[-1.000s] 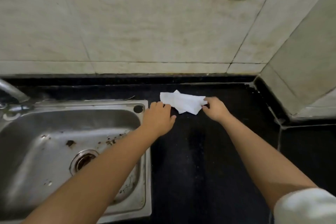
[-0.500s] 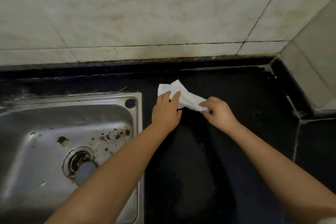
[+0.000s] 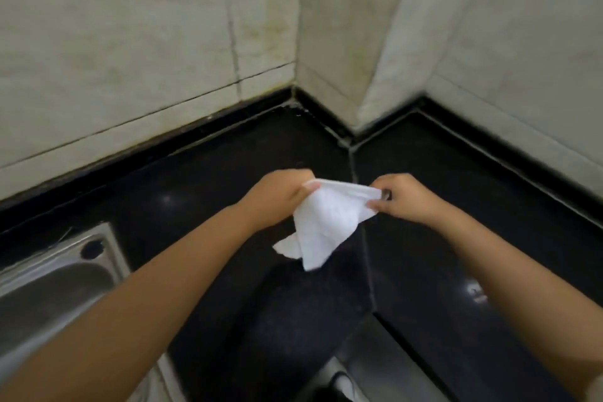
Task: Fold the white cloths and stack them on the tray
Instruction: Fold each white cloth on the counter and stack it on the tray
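While lifted clear of the glossy black stone counter [image 3: 202, 192], small crumpled white cloth [image 3: 321, 222] stretched between both hands, top edge pulled roughly level, rest hanging down in a loose point with a second ragged corner drooping at lower left. Left hand [image 3: 277, 197] curled around the cloth's upper left corner, thumb pressed on top of the fabric. Right hand [image 3: 403, 199] pinching the upper right corner between thumb and curled fingers [image 3: 375, 205], slightly blurred. Both bare forearms reaching in from the lower edge, one from each side. Cloth held above the counter near its inner corner, just in front of the seam where two counter slabs meet. Stainless steel sink [image 3: 58, 284] at lower left, well apart from the cloth, a round hole in its rim. Pale, stained marble-look wall tiles [image 3: 130, 59] behind and to the right, meeting the counter along a dark raised edge. Something light-coloured, too unclear to tell, at the bottom edge below the counter.
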`<state>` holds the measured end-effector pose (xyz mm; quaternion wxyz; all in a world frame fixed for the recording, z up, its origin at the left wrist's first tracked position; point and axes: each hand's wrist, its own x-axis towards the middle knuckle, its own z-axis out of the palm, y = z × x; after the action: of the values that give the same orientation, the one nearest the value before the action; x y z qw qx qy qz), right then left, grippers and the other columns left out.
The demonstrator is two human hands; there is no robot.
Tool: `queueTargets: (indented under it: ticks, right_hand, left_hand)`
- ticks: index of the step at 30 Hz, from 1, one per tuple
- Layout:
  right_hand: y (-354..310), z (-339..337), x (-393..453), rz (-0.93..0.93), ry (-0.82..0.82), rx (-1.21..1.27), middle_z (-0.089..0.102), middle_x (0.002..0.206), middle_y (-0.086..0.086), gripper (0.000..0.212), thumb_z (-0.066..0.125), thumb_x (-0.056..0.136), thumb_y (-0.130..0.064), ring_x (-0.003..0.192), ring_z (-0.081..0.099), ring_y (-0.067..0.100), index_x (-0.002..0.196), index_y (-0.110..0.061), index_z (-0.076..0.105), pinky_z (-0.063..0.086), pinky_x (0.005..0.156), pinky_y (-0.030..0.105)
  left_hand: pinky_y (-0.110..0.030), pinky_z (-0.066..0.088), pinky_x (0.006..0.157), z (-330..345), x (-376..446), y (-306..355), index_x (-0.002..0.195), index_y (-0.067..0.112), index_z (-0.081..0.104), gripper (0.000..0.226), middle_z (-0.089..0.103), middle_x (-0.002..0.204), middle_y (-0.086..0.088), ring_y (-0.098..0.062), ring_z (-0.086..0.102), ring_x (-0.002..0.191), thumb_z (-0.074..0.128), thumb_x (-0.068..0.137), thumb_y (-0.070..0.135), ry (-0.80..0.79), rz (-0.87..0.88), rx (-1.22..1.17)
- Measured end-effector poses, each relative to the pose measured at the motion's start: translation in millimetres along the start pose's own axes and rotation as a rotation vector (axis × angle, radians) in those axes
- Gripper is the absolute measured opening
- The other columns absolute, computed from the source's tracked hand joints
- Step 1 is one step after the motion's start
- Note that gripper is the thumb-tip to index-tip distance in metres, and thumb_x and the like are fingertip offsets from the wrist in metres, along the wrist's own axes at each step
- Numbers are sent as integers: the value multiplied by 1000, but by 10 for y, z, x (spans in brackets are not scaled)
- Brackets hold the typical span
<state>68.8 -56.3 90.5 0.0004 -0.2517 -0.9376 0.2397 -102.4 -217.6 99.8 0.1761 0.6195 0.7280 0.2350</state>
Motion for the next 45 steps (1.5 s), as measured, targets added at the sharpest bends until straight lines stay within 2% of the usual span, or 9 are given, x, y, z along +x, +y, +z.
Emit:
queueTargets:
  ticks: [6, 8, 15, 18, 22, 29, 34, 38, 45]
  right_hand:
    - [965, -862, -1087, 320, 230, 5, 64, 79, 6, 17, 53, 89, -7, 75, 57, 19, 96, 0, 67, 39, 63, 9]
    - [1264, -1011, -1481, 407, 348, -41, 68, 93, 17, 20, 50, 87, 0, 89, 61, 29, 99, 3, 67, 43, 75, 28]
    - [1947, -1121, -2780, 476, 605, -231, 67, 93, 27, 26, 47, 81, 4, 90, 63, 40, 98, 3, 67, 46, 75, 36]
    - [2071, -719, -3267, 456, 397, -212, 67, 91, 27, 28, 47, 78, 2, 87, 64, 41, 97, 3, 67, 51, 79, 45]
    - [2119, -64, -3686, 519, -9, -9, 69, 101, 22, 25, 50, 83, 1, 95, 65, 33, 101, 2, 67, 48, 85, 35]
    - [2136, 207, -3713, 728, -513, 506, 62, 91, 0, 26, 42, 93, -6, 85, 62, 8, 81, -25, 54, 45, 70, 16]
    - [2414, 183, -3649, 904, -77, 529, 62, 83, 4, 11, 51, 88, -5, 72, 57, 8, 82, -11, 59, 43, 65, 16]
    - [2635, 299, -3487, 1049, 239, 349, 65, 99, 8, 18, 55, 86, -6, 93, 59, 20, 97, -3, 69, 39, 77, 21]
    - [2878, 548, -3311, 1176, 354, 262, 63, 103, 14, 19, 52, 84, -4, 94, 61, 28, 84, 1, 70, 47, 78, 30]
  left_hand:
    - [-31, 42, 79, 424, 819, 1046, 101, 8, 65, 44, 68, 97, -6, -25, 62, 92, 33, 87, 34, 215, 199, -196]
    - [-37, 47, 82, 639, 1071, 1455, 101, 7, 64, 45, 69, 97, -11, -29, 62, 92, 33, 84, 35, 254, 194, -198]
    - [-37, 45, 75, 1451, 1468, 2278, 93, 6, 65, 37, 68, 91, -14, -31, 61, 88, 37, 88, 29, 165, 422, 28]
    - [-36, 44, 74, 1865, 1352, 2191, 93, 6, 65, 32, 68, 91, -11, -29, 61, 86, 41, 93, 27, -116, 493, 147]
    - [-28, 38, 71, 2288, 1109, 2118, 78, 10, 62, 20, 60, 73, 0, -14, 51, 73, 51, 92, 17, -615, 466, 241]
    - [-16, 36, 68, 2629, 1129, 2208, 109, 7, 62, 22, 48, 90, 6, -9, 45, 83, 52, 92, 16, -1129, 359, 458]
    - [-25, 43, 85, 2743, 1476, 2215, 113, 10, 62, 24, 60, 112, -4, -18, 56, 103, 52, 92, 16, -810, 264, 394]
    - [-30, 48, 81, 2995, 1645, 2209, 105, 11, 63, 18, 64, 104, -7, -19, 59, 94, 50, 93, 16, -574, 133, 286]
    - [-31, 46, 83, 3315, 1728, 2025, 106, 6, 67, 24, 59, 110, -13, -25, 58, 98, 48, 93, 12, -474, 131, 182]
